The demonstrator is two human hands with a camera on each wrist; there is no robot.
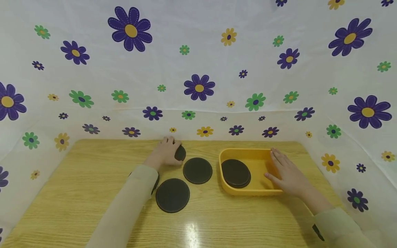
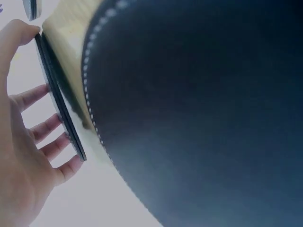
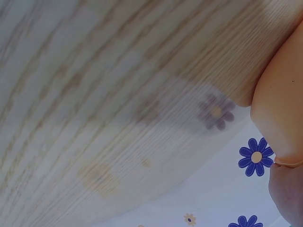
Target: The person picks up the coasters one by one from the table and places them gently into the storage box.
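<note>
My left hand (image 1: 165,151) is at the far side of the table, pinching a round black coaster (image 1: 180,153) by its edge between thumb and fingers. In the left wrist view, this tilted coaster (image 2: 61,101) shows a layered edge. Close to that camera is another black coaster (image 2: 189,109) with white stitching. Two coasters lie flat nearby, one farther back (image 1: 197,171) and one nearer (image 1: 172,195). Several stacked coasters (image 1: 236,173) sit at the left inside a yellow plastic box (image 1: 257,192). My right hand (image 1: 288,174) rests on the box's right wall, fingers extended, thumb spread inward.
Partly hidden under the left sleeve is another black coaster (image 1: 156,183). The wooden table (image 1: 226,220) ends at a white cloth (image 1: 173,69) with printed flowers, which stands behind it and along its sides.
</note>
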